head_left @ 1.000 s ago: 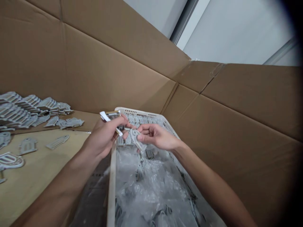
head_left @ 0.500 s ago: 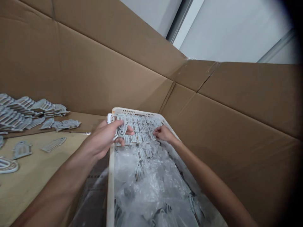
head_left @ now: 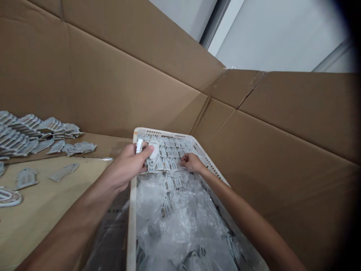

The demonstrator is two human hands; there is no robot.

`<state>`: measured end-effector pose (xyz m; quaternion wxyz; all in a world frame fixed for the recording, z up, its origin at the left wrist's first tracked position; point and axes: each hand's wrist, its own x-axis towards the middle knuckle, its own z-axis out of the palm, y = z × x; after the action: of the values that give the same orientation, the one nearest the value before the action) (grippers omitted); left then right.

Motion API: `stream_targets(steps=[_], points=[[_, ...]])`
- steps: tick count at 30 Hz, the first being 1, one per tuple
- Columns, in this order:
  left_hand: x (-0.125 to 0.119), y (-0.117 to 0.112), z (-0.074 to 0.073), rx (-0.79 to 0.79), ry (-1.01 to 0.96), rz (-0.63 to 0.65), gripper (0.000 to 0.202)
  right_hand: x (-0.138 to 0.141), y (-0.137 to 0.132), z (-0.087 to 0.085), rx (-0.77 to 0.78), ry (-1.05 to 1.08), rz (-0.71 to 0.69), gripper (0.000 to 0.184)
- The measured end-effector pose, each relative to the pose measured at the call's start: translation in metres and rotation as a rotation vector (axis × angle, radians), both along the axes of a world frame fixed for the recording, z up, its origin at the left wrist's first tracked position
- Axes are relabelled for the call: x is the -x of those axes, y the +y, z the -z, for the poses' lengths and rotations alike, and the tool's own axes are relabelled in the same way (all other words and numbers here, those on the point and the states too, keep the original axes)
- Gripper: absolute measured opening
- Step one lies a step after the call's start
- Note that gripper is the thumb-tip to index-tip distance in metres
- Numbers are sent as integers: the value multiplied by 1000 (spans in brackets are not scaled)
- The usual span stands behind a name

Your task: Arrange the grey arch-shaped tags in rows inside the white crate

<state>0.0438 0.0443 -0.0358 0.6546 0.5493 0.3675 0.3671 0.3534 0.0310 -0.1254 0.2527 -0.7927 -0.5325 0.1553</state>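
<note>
My left hand (head_left: 134,160) is closed round a few flat, whitish-grey plastic pieces (head_left: 153,151) with rounded ends, the thumb pressed on the front one. It hovers over the left rim of a white plastic basket (head_left: 131,226). Inside the basket's far end stand rows of similar slotted pieces (head_left: 170,152). My right hand (head_left: 191,162) reaches in from the right, fingertips pinched at the end of the nearest full row. What sits between those fingertips is hidden. Clear plastic film (head_left: 180,218) covers the nearer part of the basket, with more pieces showing under and through it.
Brown cardboard walls (head_left: 126,82) rise behind and to the right of the basket. On the left, stacked rows of pieces (head_left: 22,135) lie on cardboard, and several loose ones (head_left: 26,178) rest on a yellowish surface (head_left: 56,203). A dark printed box side (head_left: 113,226) shows beside the basket.
My left hand has turned its pieces, so a smooth rounded face now shows, and has closed its spread fingers. My right hand has shifted slightly left and down; the piece seen at its fingertips is no longer distinct.
</note>
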Motion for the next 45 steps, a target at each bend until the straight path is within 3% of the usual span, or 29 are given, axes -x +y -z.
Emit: stream_targets(steps=[4, 7, 10, 13, 16, 20, 24, 27, 30, 32, 36, 38, 41, 45], points=[[-1, 1, 4, -111, 27, 70, 34, 19, -4, -27, -117, 23, -81, 15], [-2, 2, 8, -206, 117, 76, 36, 49, -16, -61, -207, 262, -338, 38], [-3, 2, 10, -298, 200, 89, 36, 83, -32, -93, -261, 423, -556, 43], [-5, -1, 11, -372, 234, 159, 32, 106, -45, -114, -339, 307, -704, 46], [-9, -5, 11, -301, 147, 229, 29, 109, -49, -121, -349, 200, -752, 27], [-12, -7, 10, -164, 67, 288, 28, 94, -49, -118, -378, 219, -655, 21], [-11, -4, 9, -375, 165, 208, 21, 87, -53, -117, -347, 95, -617, 22], [-11, -5, 8, -537, 213, 238, 28, 89, -59, -123, -277, -77, -662, 24], [-12, -7, 8, -462, 150, 267, 30, 79, -60, -129, -194, -188, -687, 34], [-13, -7, 9, -376, 125, 238, 35, 60, -55, -125, -145, -180, -608, 38], [-10, -3, 11, -266, 140, 83, 44, 7, -34, -94, -45, -97, -289, 32], [-8, 0, 9, -184, 110, 64, 49, -17, -24, -73, 12, -103, -172, 27], [-6, 1, 4, -43, 31, 130, 51, -37, -14, -47, 85, -134, -115, 25], [-7, 1, 0, 40, -35, 162, 26, -43, -9, -29, 129, -135, -112, 22]])
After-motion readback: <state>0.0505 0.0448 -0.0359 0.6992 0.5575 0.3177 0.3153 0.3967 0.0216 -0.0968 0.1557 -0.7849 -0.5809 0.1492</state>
